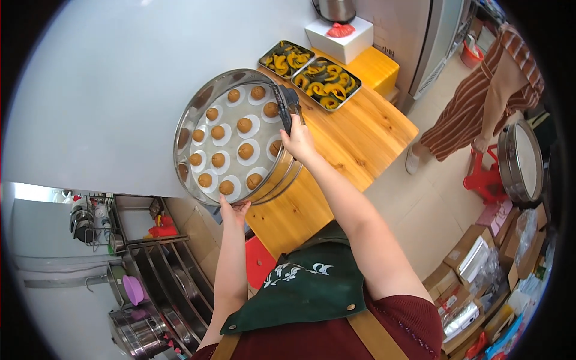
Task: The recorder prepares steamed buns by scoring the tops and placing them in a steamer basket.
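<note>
A round metal steamer tray [273, 187] with a high shiny rim is at the wall end of the wooden table. Several round brown dough balls [245, 150] sit apart inside it, each on a white paper round [252, 119]. My right hand [298, 139] is closed round the black handle [285, 108] on the tray's right side. At the near edge my left hand [234, 211] grips the tray's lower wall, its thumb up along the side and some fingers hidden. Whether the tray rests on the table or is raised, I cannot tell.
Two trays of sliced pumpkin [329, 84] lie at the back of the wooden table [372, 135], near a white box [340, 37]. A person in striped clothes [474, 96] stands at the right by a red stool [485, 177]. Metal shelving [171, 276] is at lower left, cardboard boxes [465, 249] at lower right.
</note>
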The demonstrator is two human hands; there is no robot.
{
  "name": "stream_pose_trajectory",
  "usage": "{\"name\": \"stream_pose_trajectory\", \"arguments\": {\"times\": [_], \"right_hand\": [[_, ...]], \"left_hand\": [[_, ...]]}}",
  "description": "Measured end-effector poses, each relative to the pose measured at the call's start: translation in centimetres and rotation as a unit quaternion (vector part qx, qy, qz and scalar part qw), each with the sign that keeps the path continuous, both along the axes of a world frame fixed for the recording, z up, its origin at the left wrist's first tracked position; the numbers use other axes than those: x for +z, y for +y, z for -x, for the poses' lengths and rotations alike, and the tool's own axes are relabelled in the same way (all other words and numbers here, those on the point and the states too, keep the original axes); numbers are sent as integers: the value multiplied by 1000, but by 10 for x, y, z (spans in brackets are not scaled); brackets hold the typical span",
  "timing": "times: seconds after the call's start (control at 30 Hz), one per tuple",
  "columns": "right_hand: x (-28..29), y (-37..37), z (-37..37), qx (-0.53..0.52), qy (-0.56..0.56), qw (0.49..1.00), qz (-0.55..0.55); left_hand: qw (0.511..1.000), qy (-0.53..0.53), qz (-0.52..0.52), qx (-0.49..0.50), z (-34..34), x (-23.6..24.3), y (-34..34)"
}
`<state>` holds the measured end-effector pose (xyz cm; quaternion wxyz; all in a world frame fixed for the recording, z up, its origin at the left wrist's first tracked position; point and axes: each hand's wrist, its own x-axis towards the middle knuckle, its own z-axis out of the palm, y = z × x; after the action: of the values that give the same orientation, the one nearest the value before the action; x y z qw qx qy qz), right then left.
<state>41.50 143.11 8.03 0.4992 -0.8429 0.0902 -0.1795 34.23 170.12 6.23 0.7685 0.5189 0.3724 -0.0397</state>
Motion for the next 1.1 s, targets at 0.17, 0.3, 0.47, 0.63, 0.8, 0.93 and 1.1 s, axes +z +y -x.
{"name": "stream_pose_trajectory", "arguments": {"times": [0.17,0.3,0.47,0.63,0.8,0.93,1.1], "right_hand": [[-5,5,-27,-16,-8,1000,-17],[-6,6,-46,-13,-3,999,-33],[-12,11,-68,-49,-23,997,-46],[-2,10,-65,-71,-18,997,-3],[-15,5,-30,-112,-34,993,3],[-67,-32,56,-200,54,976,60],[-129,-101,253,-368,276,885,78]], "left_hand": [[1000,-8,-2,10,-16,0,-1],[999,-9,-13,49,-32,3,-10],[999,-15,25,31,-50,-2,-4],[999,-11,14,40,-46,2,-15],[998,2,6,65,-47,4,-15],[999,-30,28,28,-44,3,-13],[995,-96,8,18,-10,-12,-17]]}}
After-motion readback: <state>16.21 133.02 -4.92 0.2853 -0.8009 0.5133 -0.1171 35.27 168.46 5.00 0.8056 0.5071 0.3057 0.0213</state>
